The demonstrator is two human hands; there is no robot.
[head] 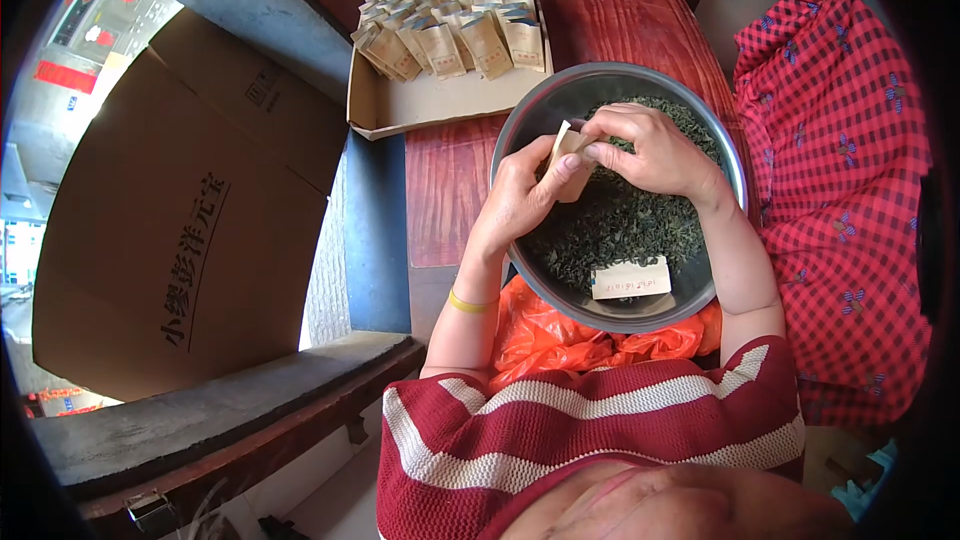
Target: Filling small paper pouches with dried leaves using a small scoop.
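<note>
Over a round metal basin (525,270) of dried dark green leaves (637,229), my left hand (525,187) holds a small brown paper packet (574,184) between thumb and fingers. The fingers of my right hand (649,150) pinch the packet's upper end. What lies between the fingertips is partly hidden. Another paper packet (630,280), bearing red marks, lies on the leaves at the basin's near side. Beyond the basin, to the left, a shallow cardboard box (442,106) holds many upright paper packets (439,49).
The basin and box stand on a red wood-grain table (615,15). Orange plastic (540,337) lies below the basin's near edge. Red checked cloth (832,195) hangs at the right. A large cardboard sheet (187,210) bearing writing stands at the left, beyond a sill (225,397).
</note>
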